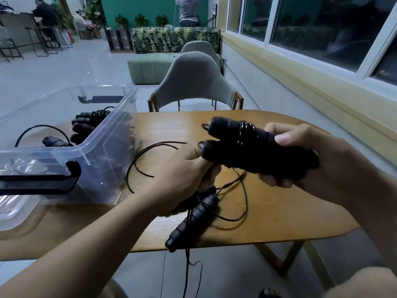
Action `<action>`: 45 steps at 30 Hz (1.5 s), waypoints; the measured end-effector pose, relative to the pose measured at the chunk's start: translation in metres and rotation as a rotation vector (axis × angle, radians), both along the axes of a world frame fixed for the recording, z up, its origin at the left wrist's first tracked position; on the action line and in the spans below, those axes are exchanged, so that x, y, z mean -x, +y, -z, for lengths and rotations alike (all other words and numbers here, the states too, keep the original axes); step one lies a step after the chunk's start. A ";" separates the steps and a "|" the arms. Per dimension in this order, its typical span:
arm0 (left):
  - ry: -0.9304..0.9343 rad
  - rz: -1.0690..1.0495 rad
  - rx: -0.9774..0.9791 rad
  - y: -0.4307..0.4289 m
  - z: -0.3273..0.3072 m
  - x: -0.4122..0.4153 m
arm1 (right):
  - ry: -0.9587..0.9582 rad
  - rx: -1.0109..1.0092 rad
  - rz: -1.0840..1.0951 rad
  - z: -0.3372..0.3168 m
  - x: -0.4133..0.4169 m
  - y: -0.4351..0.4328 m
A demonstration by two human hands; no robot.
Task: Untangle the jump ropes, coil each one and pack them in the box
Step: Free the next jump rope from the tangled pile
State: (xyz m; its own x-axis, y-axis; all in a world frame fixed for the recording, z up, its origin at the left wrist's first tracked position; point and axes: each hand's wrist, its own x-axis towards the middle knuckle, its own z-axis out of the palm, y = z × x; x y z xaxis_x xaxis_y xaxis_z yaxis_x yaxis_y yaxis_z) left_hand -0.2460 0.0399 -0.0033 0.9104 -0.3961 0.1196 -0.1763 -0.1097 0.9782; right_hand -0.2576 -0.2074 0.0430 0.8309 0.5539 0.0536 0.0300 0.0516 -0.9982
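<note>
right of the box, the right hand grips a wound jump rope: two black foam handles side by side, glossy cord wrapped round them, likely to keep the coil tight. the left hand clutches cord of a loose rope on the surface; other bundles lie in the box.

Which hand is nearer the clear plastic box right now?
Left. The left hand, gripping cord, is just right of the box over the table; the right hand, holding the wrapped handles, sits farther right, beyond the left hand.
</note>
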 end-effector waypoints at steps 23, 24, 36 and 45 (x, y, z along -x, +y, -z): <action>-0.670 -0.023 -0.616 -0.013 0.000 0.021 | -0.441 0.457 0.494 0.018 -0.008 -0.003; -0.711 -0.048 -0.605 -0.010 -0.001 0.020 | -0.437 0.500 0.463 0.019 -0.008 -0.002; -0.606 -0.138 -0.383 0.016 -0.012 0.006 | -0.233 0.490 0.016 0.014 0.002 0.005; -0.441 0.054 -0.264 0.021 -0.009 -0.007 | -0.104 0.213 -0.157 0.007 0.000 -0.003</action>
State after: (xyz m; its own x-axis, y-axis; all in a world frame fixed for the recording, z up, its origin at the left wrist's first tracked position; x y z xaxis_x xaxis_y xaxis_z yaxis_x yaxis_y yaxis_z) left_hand -0.2395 0.0607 0.0052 0.7731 -0.5098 0.3774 -0.5782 -0.3218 0.7498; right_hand -0.2577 -0.2102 0.0363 0.7303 0.6832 0.0029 0.1415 -0.1471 -0.9790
